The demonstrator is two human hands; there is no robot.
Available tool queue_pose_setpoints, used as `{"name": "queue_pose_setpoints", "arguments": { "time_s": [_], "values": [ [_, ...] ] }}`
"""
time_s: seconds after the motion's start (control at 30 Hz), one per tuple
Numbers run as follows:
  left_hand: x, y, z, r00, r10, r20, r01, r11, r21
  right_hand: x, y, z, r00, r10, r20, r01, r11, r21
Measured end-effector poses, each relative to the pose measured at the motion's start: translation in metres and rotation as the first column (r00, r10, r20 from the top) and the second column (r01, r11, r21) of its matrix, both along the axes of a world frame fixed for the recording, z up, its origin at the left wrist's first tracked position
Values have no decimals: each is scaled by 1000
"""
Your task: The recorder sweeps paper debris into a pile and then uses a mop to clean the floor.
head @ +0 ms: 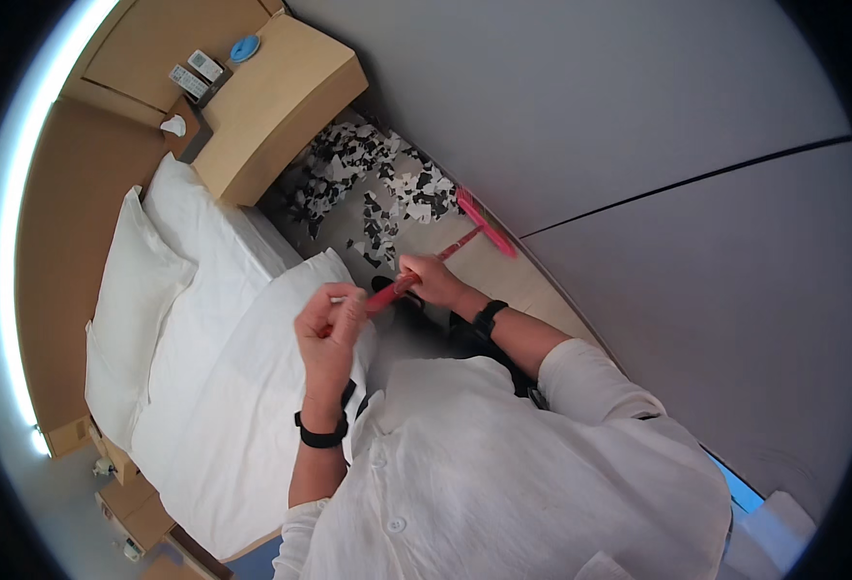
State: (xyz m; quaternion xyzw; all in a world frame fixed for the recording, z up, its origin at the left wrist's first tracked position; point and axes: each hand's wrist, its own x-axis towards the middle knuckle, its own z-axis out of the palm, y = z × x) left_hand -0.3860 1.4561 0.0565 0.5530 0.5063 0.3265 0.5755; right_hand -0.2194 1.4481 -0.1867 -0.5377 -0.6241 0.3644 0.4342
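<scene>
A red broom handle runs from my hands down to a pink broom head, which rests against the base of the grey wall. My left hand grips the upper end of the handle. Lower down, my right hand is closed around the same handle. Torn black and white paper scraps lie scattered over the floor, between the nightstand and the wall. The bristles touch or nearly touch the right-hand edge of the scraps.
A bed with a white duvet and pillows stands at left. Above the scraps juts a wooden nightstand carrying a tissue box, a holder with cards and a blue round object. The grey wall bounds the right side.
</scene>
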Motion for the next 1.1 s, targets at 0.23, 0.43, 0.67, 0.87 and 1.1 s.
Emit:
{"name": "queue_pose_setpoints", "arguments": {
  "time_s": [0.23,0.43,0.67,0.87,1.1],
  "values": [
    [-25,9,31,987,103,-126,-96,994,59,-62,39,8,994,51,-92,-42,995,95],
    [-38,26,55,986,168,3,-165,963,212,-78,62,43,991,127,-44,-125,991,39],
    [-36,49,46,995,101,-5,-99,980,173,-38,61,55,997,-39,64,33,994,101],
    [-24,53,-8,994,110,-4,-110,994,-11,-27,60,2,999,-35,-21,35,999,16],
    [-40,47,27,970,210,-126,-203,977,64,-74,74,5,997,50,-52,-46,996,80]
  ]
}}
